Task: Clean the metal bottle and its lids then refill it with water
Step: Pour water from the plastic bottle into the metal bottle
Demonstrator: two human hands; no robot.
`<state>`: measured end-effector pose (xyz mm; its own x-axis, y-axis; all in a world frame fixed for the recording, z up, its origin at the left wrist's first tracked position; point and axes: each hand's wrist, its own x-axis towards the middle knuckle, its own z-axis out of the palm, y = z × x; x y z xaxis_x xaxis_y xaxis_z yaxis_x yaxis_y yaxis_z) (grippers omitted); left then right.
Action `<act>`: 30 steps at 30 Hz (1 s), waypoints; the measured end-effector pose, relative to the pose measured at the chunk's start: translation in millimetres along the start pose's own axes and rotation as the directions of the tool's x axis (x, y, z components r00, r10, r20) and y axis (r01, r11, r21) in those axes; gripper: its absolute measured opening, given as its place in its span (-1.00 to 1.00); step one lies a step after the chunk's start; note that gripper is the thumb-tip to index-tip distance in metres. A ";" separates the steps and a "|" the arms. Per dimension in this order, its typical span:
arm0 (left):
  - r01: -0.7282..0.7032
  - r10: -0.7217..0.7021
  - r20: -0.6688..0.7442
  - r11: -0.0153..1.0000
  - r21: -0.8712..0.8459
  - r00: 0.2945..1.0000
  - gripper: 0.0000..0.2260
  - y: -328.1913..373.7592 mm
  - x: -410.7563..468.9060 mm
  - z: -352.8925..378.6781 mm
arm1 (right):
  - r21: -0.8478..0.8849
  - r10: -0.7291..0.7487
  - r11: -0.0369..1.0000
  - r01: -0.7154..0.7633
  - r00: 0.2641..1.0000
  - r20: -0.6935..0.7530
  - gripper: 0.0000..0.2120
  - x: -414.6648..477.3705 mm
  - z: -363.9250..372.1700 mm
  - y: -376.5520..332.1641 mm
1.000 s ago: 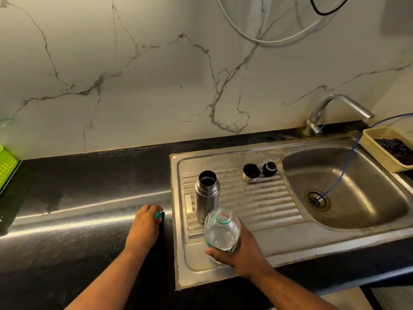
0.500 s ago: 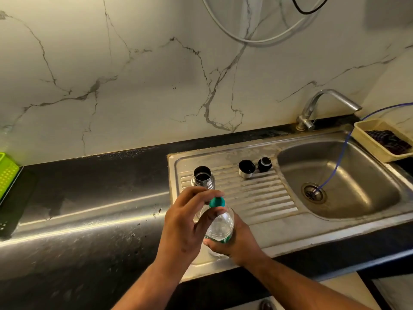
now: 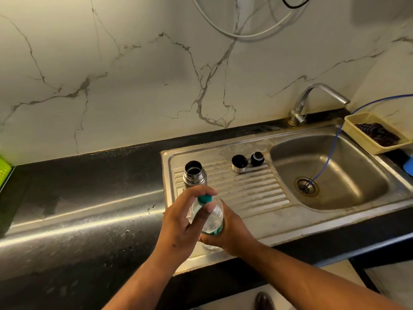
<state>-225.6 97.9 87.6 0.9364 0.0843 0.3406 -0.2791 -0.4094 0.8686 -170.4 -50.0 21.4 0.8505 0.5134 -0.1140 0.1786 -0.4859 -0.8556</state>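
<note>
Gripping the clear plastic bottle (image 3: 212, 218) by its lower body, my right hand (image 3: 232, 233) holds it tilted above the front edge of the drainboard (image 3: 245, 189). My left hand (image 3: 178, 222) comes over from the left, with thumb and fingers curled round the teal cap (image 3: 205, 199) seated on the bottle's neck. Whether the cap is fully tight cannot be told.

Head view, positions relative to my hands:
- The metal bottle (image 3: 194, 174) stands upright on the drainboard just beyond my left hand, its mouth open and uncovered. My fingers partly hide its lower body.
- The steel cup lid (image 3: 239, 163) stands further back and to the right of my hands, open side up.
- The black stopper (image 3: 257, 158) sits just beside that lid, on its right.
- The sink basin (image 3: 335, 175) lies well to the right of my right hand. A thin blue tube (image 3: 335, 148) runs down into its drain.
- The tap (image 3: 312, 97) rises behind the basin.
- A cream basket (image 3: 362, 139) sits at the far right.
- The dark table (image 3: 89, 198) extends to the left of my left hand.
</note>
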 end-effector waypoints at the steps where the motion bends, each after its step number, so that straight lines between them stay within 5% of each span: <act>1: 0.037 -0.037 -0.015 0.999 -0.033 0.999 -0.80 -1.7 0.1 0.1 | -0.038 -0.015 0.999 0.017 0.998 0.058 -0.22 2.3 -5.0 -2.7; 4: 0.069 -0.073 -0.043 0.995 -0.074 0.996 -0.81 -9.6 2.8 0.2 | -0.242 0.009 0.969 0.058 0.963 0.268 -0.05 9.6 -41.6 -22.9; 6: 0.086 -0.089 -0.027 0.992 -0.096 0.996 -0.74 -12.2 2.8 0.6 | -0.384 0.035 0.917 0.108 0.937 0.347 -0.13 15.8 -75.4 -43.8; 9: 0.140 -0.140 0.010 0.987 -0.073 0.990 -0.64 -12.6 1.2 4.4 | -0.328 -0.145 0.913 0.243 0.945 0.294 -0.33 23.7 -111.7 -82.4; 12: 0.182 -0.183 -0.011 0.982 -0.048 0.983 -0.51 -12.1 -0.7 9.6 | -0.316 -0.339 0.827 0.465 0.861 0.380 -0.48 28.3 -121.1 -112.5; 17: 0.277 -0.279 -0.039 0.960 -0.049 0.960 -0.46 -9.2 1.8 14.8 | -0.445 -0.310 0.614 0.652 0.718 0.624 -0.64 41.6 -118.8 -127.8; 23: 0.327 -0.323 0.130 0.945 -0.009 0.937 -0.41 -19.8 0.3 13.7 | -0.462 -0.348 0.483 0.744 0.647 0.678 -0.65 41.6 -117.8 -132.9; 30: 0.388 -0.394 0.168 0.919 0.067 0.904 -0.38 -33.7 3.1 16.3 | -0.602 -0.426 0.179 0.778 0.613 0.666 -0.62 38.0 -92.6 -122.9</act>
<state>-209.7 97.2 53.5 0.9919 0.0847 -0.0951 0.1214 -0.4040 0.9067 -114.2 -36.3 169.0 0.1155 0.9924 -0.0421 0.9917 -0.1127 0.0623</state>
